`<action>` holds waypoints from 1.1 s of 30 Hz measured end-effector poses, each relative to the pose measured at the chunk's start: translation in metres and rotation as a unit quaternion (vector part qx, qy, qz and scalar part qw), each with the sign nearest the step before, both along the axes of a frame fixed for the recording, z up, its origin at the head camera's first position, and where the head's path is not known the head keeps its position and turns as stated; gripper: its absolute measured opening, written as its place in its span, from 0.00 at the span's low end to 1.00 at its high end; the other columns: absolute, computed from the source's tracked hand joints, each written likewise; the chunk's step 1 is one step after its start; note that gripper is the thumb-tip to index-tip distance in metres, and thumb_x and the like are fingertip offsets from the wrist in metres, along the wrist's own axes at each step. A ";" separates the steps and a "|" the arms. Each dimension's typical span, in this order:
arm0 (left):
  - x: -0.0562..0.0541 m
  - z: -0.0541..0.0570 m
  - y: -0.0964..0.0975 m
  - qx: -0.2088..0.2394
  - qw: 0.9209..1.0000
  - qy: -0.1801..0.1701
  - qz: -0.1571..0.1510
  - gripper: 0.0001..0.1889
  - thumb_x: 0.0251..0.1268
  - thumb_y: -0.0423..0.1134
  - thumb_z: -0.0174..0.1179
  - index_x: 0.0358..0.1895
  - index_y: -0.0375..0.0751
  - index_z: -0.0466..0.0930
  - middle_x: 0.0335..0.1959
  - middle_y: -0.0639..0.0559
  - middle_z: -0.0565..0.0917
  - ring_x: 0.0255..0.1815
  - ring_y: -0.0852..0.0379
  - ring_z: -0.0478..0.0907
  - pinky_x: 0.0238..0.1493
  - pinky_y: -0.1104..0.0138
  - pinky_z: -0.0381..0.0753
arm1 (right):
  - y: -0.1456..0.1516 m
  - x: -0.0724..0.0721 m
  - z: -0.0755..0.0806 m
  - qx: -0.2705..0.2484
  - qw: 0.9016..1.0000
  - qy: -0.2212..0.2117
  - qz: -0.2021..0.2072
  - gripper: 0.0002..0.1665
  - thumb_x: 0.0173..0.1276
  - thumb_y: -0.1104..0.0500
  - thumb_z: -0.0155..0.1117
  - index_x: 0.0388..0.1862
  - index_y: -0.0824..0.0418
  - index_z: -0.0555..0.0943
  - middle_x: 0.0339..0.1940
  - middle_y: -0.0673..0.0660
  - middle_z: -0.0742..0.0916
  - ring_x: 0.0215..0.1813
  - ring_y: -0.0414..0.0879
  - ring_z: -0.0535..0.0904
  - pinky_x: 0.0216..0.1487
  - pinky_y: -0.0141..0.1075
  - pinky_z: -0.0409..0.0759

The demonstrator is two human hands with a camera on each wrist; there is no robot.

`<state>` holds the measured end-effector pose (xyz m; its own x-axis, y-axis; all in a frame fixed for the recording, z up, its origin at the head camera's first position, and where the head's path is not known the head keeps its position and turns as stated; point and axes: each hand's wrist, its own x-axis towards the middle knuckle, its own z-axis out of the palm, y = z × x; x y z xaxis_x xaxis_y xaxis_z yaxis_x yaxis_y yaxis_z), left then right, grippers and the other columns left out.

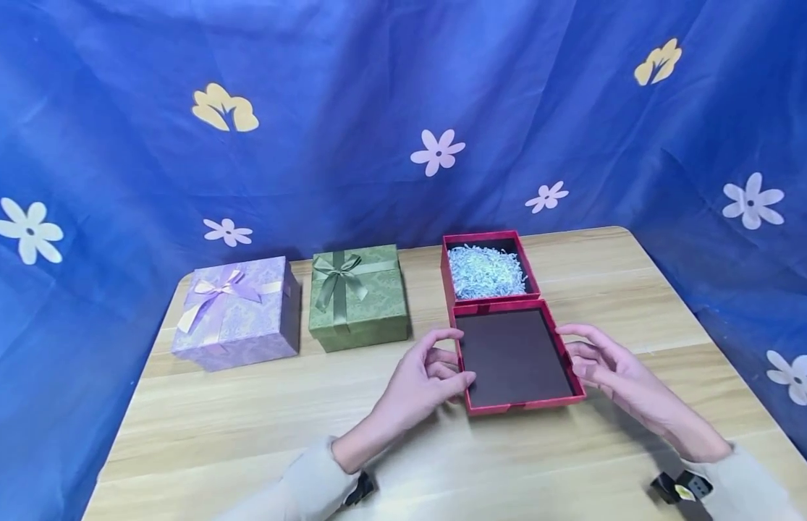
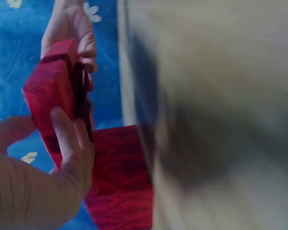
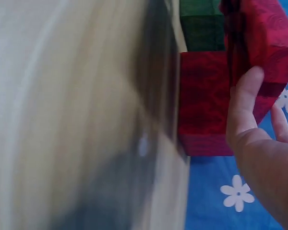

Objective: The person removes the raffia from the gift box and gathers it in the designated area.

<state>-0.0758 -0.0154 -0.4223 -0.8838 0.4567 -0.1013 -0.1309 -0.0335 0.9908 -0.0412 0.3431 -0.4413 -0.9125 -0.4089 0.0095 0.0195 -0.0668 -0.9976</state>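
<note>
A red box lid (image 1: 514,358) is held between both hands, its dark inside facing up to the head view. My left hand (image 1: 419,383) grips the lid's left side, thumb over the rim. On the opposite side, my right hand (image 1: 614,376) grips the right wall. Both wrist views show the lid raised above the table, with a dark red ribbon (image 2: 81,91) on its outer face. Just behind the lid stands the open red box (image 1: 448,278), filled with light blue shredded paper (image 1: 484,271). The lid's far edge overlaps the box's front in the head view.
To the left, a green gift box (image 1: 360,304) with a green bow stands closed. Farther left is a closed lilac gift box (image 1: 240,311) with a lilac bow. A blue flowered cloth (image 1: 351,145) hangs behind the wooden table (image 1: 260,420).
</note>
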 end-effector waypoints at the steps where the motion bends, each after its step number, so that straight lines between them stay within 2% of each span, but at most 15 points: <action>1: 0.001 -0.004 0.001 -0.004 1.000 0.002 0.003 0.34 0.65 0.25 0.74 0.73 0.36 0.74 0.47 0.39 0.85 0.38 0.54 0.85 0.41 0.63 0.89 | -0.001 0.000 -0.002 0.014 1.000 -0.003 -0.005 0.32 0.86 0.72 0.50 0.85 0.58 0.66 0.69 0.59 0.83 0.66 0.47 0.83 0.65 0.37 0.82; 4: 0.002 -0.015 0.004 -0.015 1.000 0.007 0.010 0.33 0.63 0.22 0.73 0.72 0.34 0.73 0.46 0.40 0.84 0.39 0.55 0.81 0.39 0.71 0.83 | -0.001 0.000 -0.009 0.052 0.999 0.001 -0.017 0.33 0.85 0.71 0.54 0.84 0.61 0.65 0.69 0.60 0.82 0.62 0.46 0.83 0.63 0.36 0.83; 9: 0.002 -0.025 0.009 -0.031 0.999 0.012 0.008 0.34 0.63 0.21 0.73 0.72 0.36 0.73 0.48 0.41 0.83 0.43 0.52 0.80 0.39 0.72 0.82 | 0.002 -0.003 -0.018 0.094 0.995 0.000 -0.024 0.36 0.82 0.71 0.59 0.84 0.64 0.63 0.73 0.62 0.78 0.61 0.49 0.84 0.57 0.38 0.86; 13: 0.003 -0.031 0.009 -0.082 0.996 0.030 0.010 0.37 0.61 0.22 0.74 0.75 0.40 0.73 0.59 0.37 0.85 0.50 0.47 0.82 0.43 0.70 0.84 | -0.002 -0.007 -0.026 0.115 0.993 -0.021 -0.018 0.36 0.83 0.68 0.62 0.85 0.63 0.63 0.75 0.66 0.76 0.63 0.52 0.83 0.57 0.41 0.86; 15: 0.004 -0.034 0.007 -0.101 0.994 0.039 0.010 0.39 0.60 0.21 0.74 0.76 0.40 0.73 0.66 0.34 0.83 0.52 0.45 0.84 0.44 0.69 0.86 | -0.004 -0.008 -0.030 0.122 0.992 -0.025 -0.012 0.36 0.83 0.67 0.62 0.85 0.63 0.62 0.76 0.69 0.75 0.64 0.54 0.83 0.58 0.41 0.86; 18: 0.006 -0.039 0.008 -0.113 0.992 0.056 0.006 0.41 0.59 0.21 0.73 0.79 0.40 0.72 0.71 0.30 0.79 0.49 0.46 0.87 0.45 0.66 0.88 | -0.005 -0.007 -0.032 0.129 0.991 -0.022 -0.014 0.37 0.82 0.68 0.63 0.85 0.64 0.62 0.76 0.72 0.72 0.63 0.55 0.82 0.59 0.40 0.86; 20: 0.007 -0.043 0.009 -0.119 0.990 0.070 0.005 0.42 0.58 0.21 0.72 0.79 0.38 0.71 0.63 0.28 0.83 0.43 0.50 0.89 0.44 0.64 0.89 | -0.006 -0.006 -0.034 0.133 0.991 -0.019 -0.015 0.38 0.82 0.68 0.63 0.85 0.64 0.62 0.78 0.73 0.70 0.62 0.55 0.81 0.59 0.39 0.85; 22: 0.006 -0.051 0.008 -0.131 0.987 0.088 0.013 0.43 0.57 0.23 0.73 0.79 0.39 0.72 0.49 0.37 0.88 0.37 0.57 0.88 0.41 0.66 0.89 | -0.007 -0.005 -0.035 0.142 0.990 -0.021 -0.017 0.39 0.82 0.68 0.63 0.86 0.62 0.62 0.79 0.71 0.69 0.62 0.56 0.81 0.59 0.38 0.85; 25: 0.005 -0.052 0.007 -0.152 0.983 0.099 0.016 0.42 0.56 0.24 0.74 0.78 0.40 0.74 0.32 0.49 0.85 0.32 0.60 0.85 0.37 0.66 0.87 | -0.010 -0.006 -0.035 0.159 0.987 -0.015 -0.019 0.39 0.81 0.67 0.64 0.86 0.61 0.63 0.81 0.69 0.69 0.63 0.59 0.80 0.59 0.37 0.84; 27: 0.005 -0.050 0.007 -0.161 0.982 0.100 0.016 0.42 0.56 0.24 0.75 0.78 0.41 0.74 0.28 0.53 0.84 0.31 0.59 0.83 0.36 0.68 0.85 | -0.012 -0.006 -0.035 0.173 0.985 -0.011 -0.025 0.39 0.81 0.66 0.65 0.86 0.61 0.64 0.81 0.69 0.70 0.64 0.61 0.79 0.58 0.37 0.84; 29: 0.005 -0.043 0.008 -0.165 0.982 0.095 0.009 0.42 0.57 0.22 0.75 0.79 0.40 0.74 0.28 0.52 0.84 0.31 0.57 0.83 0.35 0.67 0.84 | -0.013 -0.006 -0.035 0.183 0.983 -0.003 -0.031 0.38 0.81 0.66 0.65 0.86 0.62 0.65 0.80 0.69 0.71 0.64 0.63 0.78 0.58 0.37 0.84; 33: 0.003 -0.042 0.009 -0.159 0.983 0.087 0.006 0.42 0.58 0.23 0.74 0.79 0.40 0.73 0.29 0.50 0.83 0.29 0.58 0.82 0.34 0.69 0.82 | -0.015 -0.008 -0.035 0.193 0.980 0.004 -0.039 0.37 0.82 0.65 0.64 0.85 0.62 0.65 0.80 0.69 0.71 0.66 0.66 0.76 0.58 0.36 0.83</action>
